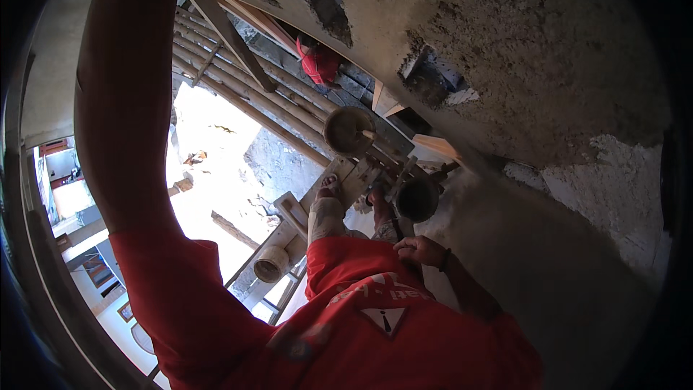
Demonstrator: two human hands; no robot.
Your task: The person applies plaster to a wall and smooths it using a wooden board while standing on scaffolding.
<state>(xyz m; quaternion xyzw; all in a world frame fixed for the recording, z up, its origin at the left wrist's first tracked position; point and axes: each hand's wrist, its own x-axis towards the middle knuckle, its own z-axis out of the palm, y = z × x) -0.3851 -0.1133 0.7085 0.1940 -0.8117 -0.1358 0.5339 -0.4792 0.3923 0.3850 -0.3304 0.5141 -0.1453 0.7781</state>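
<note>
My left arm (126, 101) is raised and runs out of the top of the picture, so its hand is out of sight. Low in front of my body, by the hem of my red shirt (354, 260), is my right hand (422, 251), its fingers curled closed. A thin dark thing (397, 230) shows beside the fingertips, but I cannot make out whether they hold it. Ahead of my feet, a round bucket (345, 130) with greyish contents stands on the scaffold. A darker bucket (417, 201) is nearer my right hand.
I stand on scaffold planks (354, 177) beside bamboo poles (253, 94). Rough plaster with square holes covers the wall (505, 50). A pale bucket (271, 265) sits to the left. A person in red (317, 63) is farther off beyond the poles. Bright ground (216, 152) shows below.
</note>
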